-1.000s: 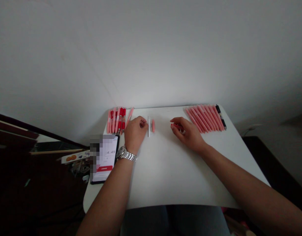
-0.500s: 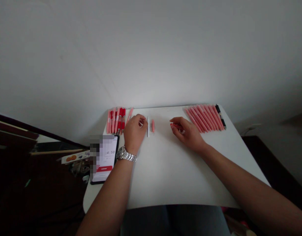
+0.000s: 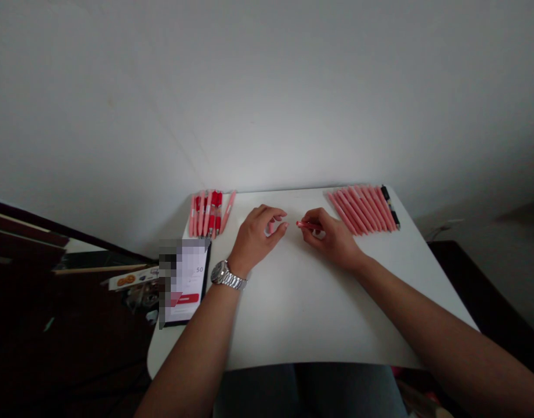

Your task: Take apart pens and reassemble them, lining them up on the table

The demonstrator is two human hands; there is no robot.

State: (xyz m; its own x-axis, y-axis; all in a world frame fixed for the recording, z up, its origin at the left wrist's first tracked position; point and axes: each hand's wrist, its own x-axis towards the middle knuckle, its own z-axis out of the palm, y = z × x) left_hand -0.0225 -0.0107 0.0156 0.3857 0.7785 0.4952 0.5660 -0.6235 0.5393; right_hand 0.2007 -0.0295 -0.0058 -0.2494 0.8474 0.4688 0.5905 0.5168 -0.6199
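Observation:
My left hand [image 3: 259, 235] is over the middle of the table with thumb and fingertips apart, pointing toward my right hand. Through the gap between its fingers shows a bit of a short pink pen piece [image 3: 271, 227]; the rest of it is hidden. My right hand [image 3: 330, 235] pinches a pink pen barrel [image 3: 307, 224], its round end facing left. Only a small distance separates my left fingertips from that end. The thin white stick seen earlier is hidden from view.
On the white table [image 3: 310, 325], several pink and red pens [image 3: 208, 215] lie at the back left. Several wrapped pink pens [image 3: 363, 209] and a black pen [image 3: 391, 208] lie at the back right. A phone [image 3: 189, 290] rests on the left edge. The wall [image 3: 267, 104] stands behind.
My left hand has moved right and its fingers have parted, now covering where the white stick and short pink piece lay. More of the barrel shows from my right hand.

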